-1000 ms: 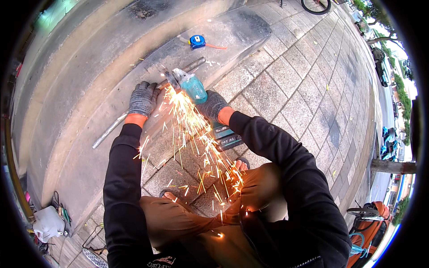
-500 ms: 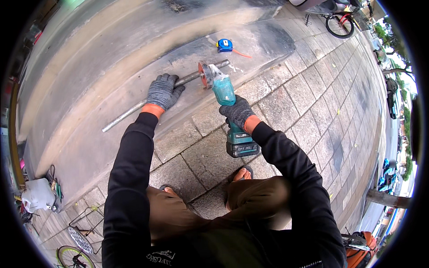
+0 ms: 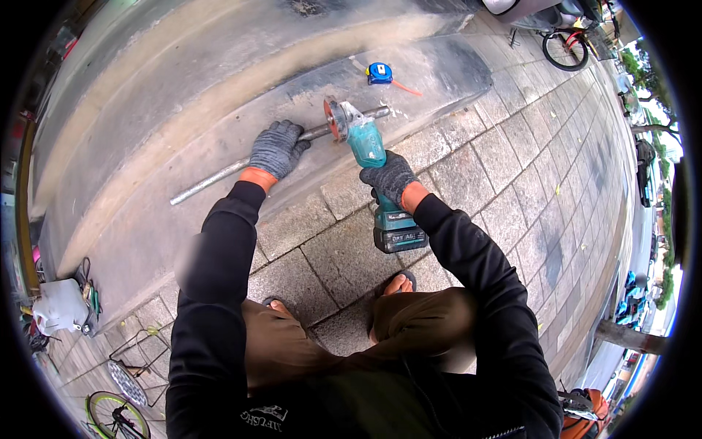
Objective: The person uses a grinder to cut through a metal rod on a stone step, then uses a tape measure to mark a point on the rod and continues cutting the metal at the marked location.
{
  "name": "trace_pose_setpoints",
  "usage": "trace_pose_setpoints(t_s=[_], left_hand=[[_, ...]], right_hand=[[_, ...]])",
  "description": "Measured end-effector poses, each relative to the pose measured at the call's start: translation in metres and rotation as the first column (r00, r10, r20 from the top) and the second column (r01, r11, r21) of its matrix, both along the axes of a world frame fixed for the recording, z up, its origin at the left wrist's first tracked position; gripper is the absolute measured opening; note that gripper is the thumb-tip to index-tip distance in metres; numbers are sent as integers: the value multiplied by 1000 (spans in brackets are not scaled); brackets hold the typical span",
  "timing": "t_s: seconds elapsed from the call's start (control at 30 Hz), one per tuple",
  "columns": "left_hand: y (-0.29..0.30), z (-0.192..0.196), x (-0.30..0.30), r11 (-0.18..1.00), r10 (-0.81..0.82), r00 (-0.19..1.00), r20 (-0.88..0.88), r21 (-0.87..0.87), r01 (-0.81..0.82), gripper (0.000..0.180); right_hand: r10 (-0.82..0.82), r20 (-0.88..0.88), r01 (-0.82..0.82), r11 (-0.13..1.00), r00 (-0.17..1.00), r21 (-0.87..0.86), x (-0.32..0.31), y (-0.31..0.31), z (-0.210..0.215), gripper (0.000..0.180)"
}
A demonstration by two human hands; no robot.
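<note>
**Grinder on the pipe, both hands busy**

Here we are at the kerb: the left hand [image 3: 276, 148], in a grey glove with an orange cuff, lies flat with fingers spread on a long metal pipe [image 3: 219, 178], pinning it to the concrete step [image 3: 146, 110]. The right hand [image 3: 389, 178], gloved the same, is wrapped tight around the body of a teal cordless grinder [image 3: 365, 143], its orange disc [image 3: 333, 119] standing on edge right at the pipe, just past the left fingertips. No sparks show.

Handling, as a judgement: the pipe looks stiff, smooth and round, so it will want to roll; pressing down close to the disc, as the left hand does, looks like the steadiest hold. The grinder looks heavy at the rear with its battery block [image 3: 399, 233], so the mid-body grip seems the best balance. The disc is brittle and no place for fingers.

The count: 1 pipe, 1 grinder, 1 disc, 2 gloved hands. Beyond the pipe lies 1 blue tape measure [image 3: 379, 72], well apart from both hands. The paving stones [image 3: 468, 168] hold 2 sandalled feet.
</note>
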State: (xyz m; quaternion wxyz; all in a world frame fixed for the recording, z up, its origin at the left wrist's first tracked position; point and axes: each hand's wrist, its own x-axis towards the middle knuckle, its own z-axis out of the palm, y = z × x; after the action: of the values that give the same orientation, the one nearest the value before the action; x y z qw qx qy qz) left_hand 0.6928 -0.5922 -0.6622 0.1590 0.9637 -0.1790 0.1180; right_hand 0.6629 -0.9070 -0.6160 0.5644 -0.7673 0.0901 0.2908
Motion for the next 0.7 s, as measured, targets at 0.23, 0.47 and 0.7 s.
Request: trace_pose_setpoints(t_s=[0.23, 0.47, 0.7], left_hand=[[1, -3, 1, 1000, 17, 1000, -3, 4, -17, 36], [1, -1, 1, 1000, 17, 1000, -19, 21, -16, 35], [-2, 0, 2, 999, 11, 1000, -20, 36, -11, 34]], right_hand=[[14, 5, -14, 1000, 1000, -9, 4, 5, -4, 41], [17, -1, -17, 1000, 1000, -1, 5, 6, -8, 41], [68, 84, -58, 993, 994, -107, 8, 4, -14, 40]])
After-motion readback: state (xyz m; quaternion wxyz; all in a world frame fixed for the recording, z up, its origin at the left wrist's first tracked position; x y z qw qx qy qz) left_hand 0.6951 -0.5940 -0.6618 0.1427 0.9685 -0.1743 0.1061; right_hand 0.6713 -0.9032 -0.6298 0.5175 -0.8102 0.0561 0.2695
